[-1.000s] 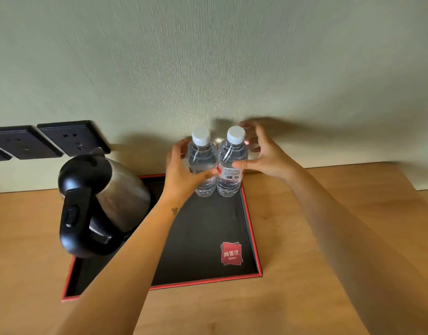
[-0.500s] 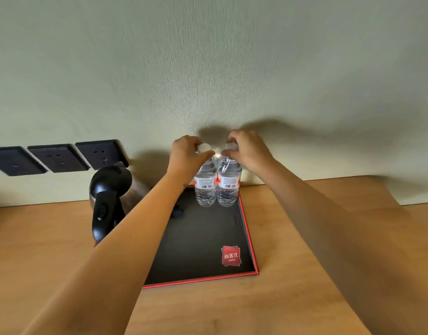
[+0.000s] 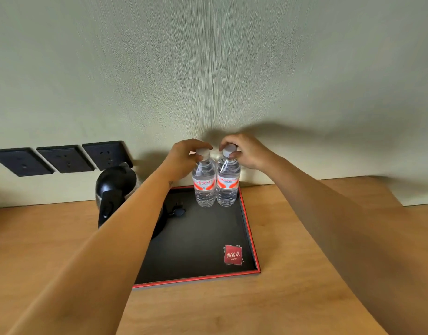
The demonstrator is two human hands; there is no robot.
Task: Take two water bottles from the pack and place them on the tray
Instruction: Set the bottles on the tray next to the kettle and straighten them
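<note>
Bottles (image 3: 216, 187) upright at tray (image 3: 250, 238) 1 o'clock; labels now turned forward; fingers (image 3: 203, 147) pinching caps. Placement near done.

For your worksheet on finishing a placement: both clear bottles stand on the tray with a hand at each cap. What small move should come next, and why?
Probably let go and lift both hands away. The two clear plastic white-capped water bottles stand upright, side by side on the red-rimmed black tray; the left hand and right hand only pinch their caps.

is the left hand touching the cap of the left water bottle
Touching. The head view shows the left hand with its fingertips pinched around the white cap of the left water bottle, which stands on the tray.
</note>
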